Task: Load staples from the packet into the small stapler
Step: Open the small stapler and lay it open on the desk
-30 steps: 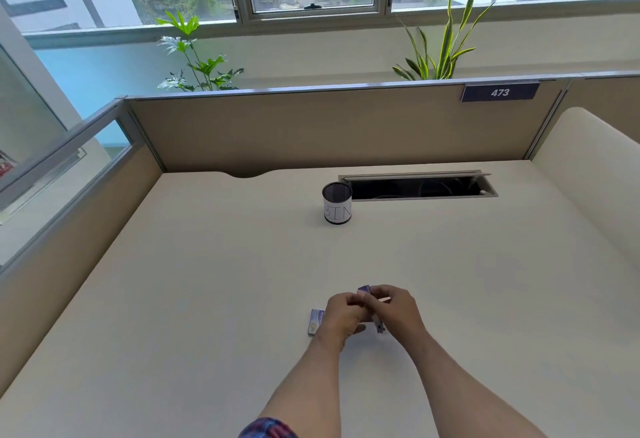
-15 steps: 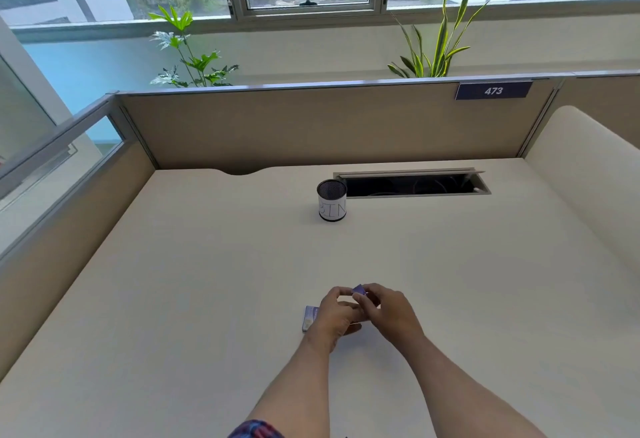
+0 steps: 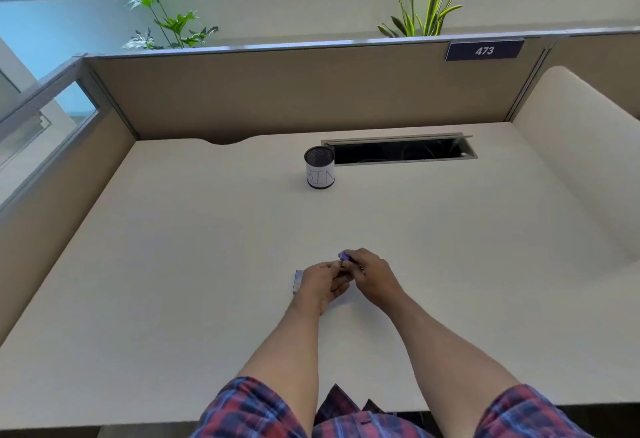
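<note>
At the near edge of the desk (image 3: 173,299) two bare forearms with plaid sleeves (image 3: 249,406) reach toward the middle of the surface. The right hand (image 3: 372,275) has its fingers curled around the small purple stapler (image 3: 345,256), held a little above the desk; only its far tip shows. The left hand (image 3: 320,282) meets it, fingertips pinched at the stapler, but what they pinch is too small to tell. The staple packet (image 3: 298,280) lies flat on the desk, just beside the left hand. Near the far edge stands a black mesh cup (image 3: 320,168) with a white label reading BIN; its content is not visible. Touching it on the right is the open cable slot (image 3: 401,150), dark inside.
</note>
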Motion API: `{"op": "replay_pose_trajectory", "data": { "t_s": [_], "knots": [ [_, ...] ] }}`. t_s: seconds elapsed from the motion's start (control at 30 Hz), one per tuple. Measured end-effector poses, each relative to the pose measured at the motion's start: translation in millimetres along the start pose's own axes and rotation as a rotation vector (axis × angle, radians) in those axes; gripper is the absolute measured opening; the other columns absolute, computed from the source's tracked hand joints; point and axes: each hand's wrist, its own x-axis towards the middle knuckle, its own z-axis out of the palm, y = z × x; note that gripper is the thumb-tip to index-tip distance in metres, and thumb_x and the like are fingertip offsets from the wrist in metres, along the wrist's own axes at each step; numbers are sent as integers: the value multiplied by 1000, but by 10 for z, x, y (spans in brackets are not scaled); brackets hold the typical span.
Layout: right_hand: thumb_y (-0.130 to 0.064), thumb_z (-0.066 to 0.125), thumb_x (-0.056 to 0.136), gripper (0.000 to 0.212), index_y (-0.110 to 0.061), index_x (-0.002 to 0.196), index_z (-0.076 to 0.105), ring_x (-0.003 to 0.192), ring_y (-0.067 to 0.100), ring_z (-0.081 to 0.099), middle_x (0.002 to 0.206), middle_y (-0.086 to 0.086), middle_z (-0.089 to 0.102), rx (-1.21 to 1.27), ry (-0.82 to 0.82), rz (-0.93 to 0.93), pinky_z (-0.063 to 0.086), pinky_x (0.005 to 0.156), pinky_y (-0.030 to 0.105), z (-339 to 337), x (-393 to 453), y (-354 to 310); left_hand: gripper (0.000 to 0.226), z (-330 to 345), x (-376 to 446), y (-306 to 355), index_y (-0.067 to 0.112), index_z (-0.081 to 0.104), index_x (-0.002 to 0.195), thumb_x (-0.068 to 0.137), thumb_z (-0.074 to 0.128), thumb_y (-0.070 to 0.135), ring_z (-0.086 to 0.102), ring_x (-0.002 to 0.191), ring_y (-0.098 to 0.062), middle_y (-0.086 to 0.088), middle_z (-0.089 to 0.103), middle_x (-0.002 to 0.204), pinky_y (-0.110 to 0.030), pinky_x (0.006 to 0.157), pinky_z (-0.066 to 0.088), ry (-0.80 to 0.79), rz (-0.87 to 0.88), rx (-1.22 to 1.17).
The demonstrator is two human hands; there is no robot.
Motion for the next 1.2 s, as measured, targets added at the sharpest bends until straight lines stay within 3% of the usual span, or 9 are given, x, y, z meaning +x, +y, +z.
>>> {"op": "replay_pose_trajectory", "data": {
  "t_s": [0.2, 0.3, 0.37, 0.47, 0.63, 0.7, 0.87, 1.07, 1.2],
  "knots": [
    [-20, 60, 99, 13, -19, 103, 73, 98, 17, 65, 102, -5, 72, -7, 30, 9, 51, 90, 41, 60, 11, -27, 17, 72, -63, -7, 5, 64, 103, 102, 48, 1, 73, 89, -26, -13, 79, 81, -41, 91, 58, -12, -121, -133],
    [-13, 58, 99, 15, -15, 99, 73, 96, 19, 64, 99, -2, 73, 55, 58, 11, 52, 88, 39, 94, 34, -53, 25, 103, -79, 35, 7, 66, 118, 107, 44, 13, 71, 99, -27, -14, 75, 110, -38, 84, 56, -79, -175, -157],
    [-12, 58, 100, 15, -14, 97, 73, 94, 13, 65, 96, -3, 73, 158, 101, 55, 52, 84, 31, 99, 45, -59, 29, 106, -71, 38, 7, 65, 125, 109, 44, 17, 68, 109, -29, -17, 70, 125, -40, 91, 54, -126, -158, -189],
    [-15, 61, 100, 13, -17, 101, 74, 93, -3, 65, 96, -11, 73, 255, 117, 125, 49, 81, 18, 92, 61, -52, 28, 81, -42, 9, 3, 65, 125, 109, 45, 15, 71, 106, -29, -20, 70, 126, -37, 90, 57, -128, -79, -194],
    [-18, 70, 96, 13, -15, 103, 80, 94, 1, 66, 98, -5, 74, 310, 157, 166, 44, 78, 5, 119, 83, -33, 31, -4, 19, -42, -4, 62, 131, 108, 47, 11, 68, 117, -33, -23, 69, 127, -40, 101, 54, -123, -5, -126],
    [-18, 73, 95, 13, -13, 102, 81, 92, 4, 66, 97, -2, 73, 308, 171, 174, 44, 76, 6, 131, 94, -28, 30, -23, 15, -44, -5, 61, 131, 106, 51, 9, 67, 119, -32, -22, 68, 128, -39, 102, 54, -140, 5, -81],
    [-22, 75, 94, 13, -14, 99, 84, 83, -8, 64, 95, 2, 70, 341, 166, 194, 44, 72, 5, 144, 108, -23, 21, -35, 7, -49, -2, 63, 120, 101, 61, 7, 75, 92, -19, -12, 76, 101, -29, 85, 60, -130, 56, 3],
    [-24, 75, 93, 14, -20, 85, 86, 82, -11, 63, 95, 0, 69, 318, 103, 179, 44, 70, 5, 91, 135, -38, 26, -93, 36, -46, -5, 64, 119, 97, 68, 8, 76, 97, -23, -21, 76, 109, -32, 85, 62, -88, 137, 110],
    [-24, 76, 92, 14, -25, 81, 86, 93, 5, 70, 95, 3, 73, 371, 66, 195, 54, 79, 22, 64, 109, -25, 20, -137, 48, -68, -1, 66, 116, 98, 66, 7, 76, 104, -26, -19, 77, 107, -32, 85, 61, -110, 142, 130]
  ]
}}
